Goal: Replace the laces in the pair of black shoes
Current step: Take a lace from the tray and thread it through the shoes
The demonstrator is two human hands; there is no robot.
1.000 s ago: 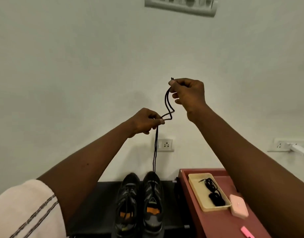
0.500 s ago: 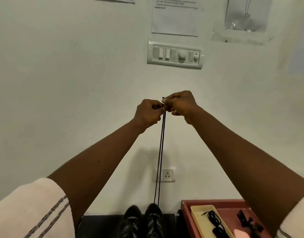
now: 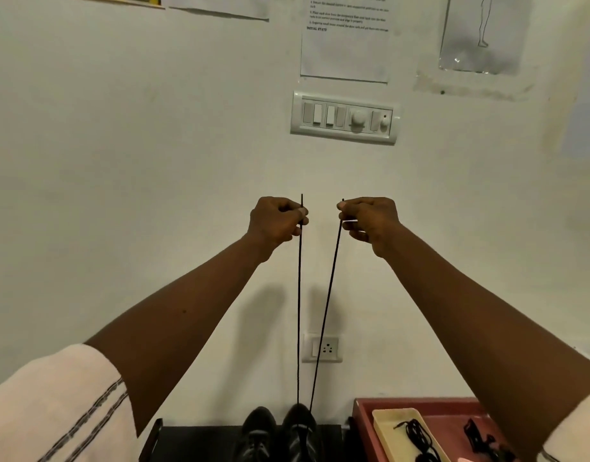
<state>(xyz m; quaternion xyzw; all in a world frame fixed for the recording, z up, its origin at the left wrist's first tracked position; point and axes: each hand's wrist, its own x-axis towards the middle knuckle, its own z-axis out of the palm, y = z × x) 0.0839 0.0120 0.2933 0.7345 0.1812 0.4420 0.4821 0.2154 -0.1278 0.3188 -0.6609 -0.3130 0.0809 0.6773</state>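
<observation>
Lace (image 3: pixel 299 311) (black, two taut strands) rises from black shoe (image 3: pixel 300 435) at bottom centre of frame; left hand (image 3: pixel 277 221) pinches one end, right hand (image 3: pixel 370 221) pinches the other, fists apart mid-frame.

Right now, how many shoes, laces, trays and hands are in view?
Shoes: 2
Laces: 2, held lace, coiled lace
Trays: 2, cream tray, red tray
Hands: 2, left hand, right hand
Total: 8
Dark item on the red tray is unclear, so not counted.
</observation>
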